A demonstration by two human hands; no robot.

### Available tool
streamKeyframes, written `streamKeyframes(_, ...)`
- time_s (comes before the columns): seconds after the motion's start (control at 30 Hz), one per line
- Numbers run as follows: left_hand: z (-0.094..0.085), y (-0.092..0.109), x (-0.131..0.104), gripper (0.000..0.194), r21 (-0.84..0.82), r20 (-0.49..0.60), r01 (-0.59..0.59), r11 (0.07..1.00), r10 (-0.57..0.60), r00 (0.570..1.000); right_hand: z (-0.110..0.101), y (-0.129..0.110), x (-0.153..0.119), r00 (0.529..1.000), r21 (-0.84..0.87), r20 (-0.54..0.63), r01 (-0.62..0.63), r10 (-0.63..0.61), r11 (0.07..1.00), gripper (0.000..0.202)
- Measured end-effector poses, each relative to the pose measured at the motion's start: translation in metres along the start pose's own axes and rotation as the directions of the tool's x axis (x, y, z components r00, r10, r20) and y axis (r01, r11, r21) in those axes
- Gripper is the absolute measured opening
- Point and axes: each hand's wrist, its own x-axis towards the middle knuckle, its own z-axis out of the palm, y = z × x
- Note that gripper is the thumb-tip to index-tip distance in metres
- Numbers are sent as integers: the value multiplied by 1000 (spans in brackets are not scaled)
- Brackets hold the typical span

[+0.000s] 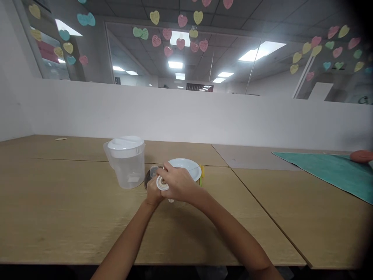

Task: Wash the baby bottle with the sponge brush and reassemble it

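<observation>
Looking along the light-brown wooden surface [72, 217] from its left side, I see first a small, flat, pale sliver [61, 139] lying close to the far left corner. Next, nearer the middle and set in from the far edge, a clear plastic pitcher with a white lid [128, 165] stands upright. Just beside it, a dark, round-rimmed vessel [147, 178] is mostly covered by the hands, with a small, clear, rounded plastic piece [154, 171] showing at it. The person's left hand [153, 190] is curled round a white, round-ended object with tan rings [162, 183], and the right hand [181, 182] grasps it too, fingers folded over; it is over the middle of the surface, its ringed end facing the near edge. Beyond the right hand sits a shiny white rounded dish [189, 166], partly hidden, with a narrow yellow-and-green item [202, 172] by its right side. Towards the far right corner a teal cloth [323, 167] is spread, and a reddish rounded thing [361, 156] rests on it; I can't tell what that is.
</observation>
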Motion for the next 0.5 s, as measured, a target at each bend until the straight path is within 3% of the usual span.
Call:
streamKeyframes(0.3,-1,8,3,25,98,58,-82,992,77,995,0,8,-1,1000,-3,11,-24,24,1000,34)
streamKeyframes(0.5,-6,33,7,47,49,112,79,996,-84,990,-5,24,-2,982,178,-27,-181,189,967,37)
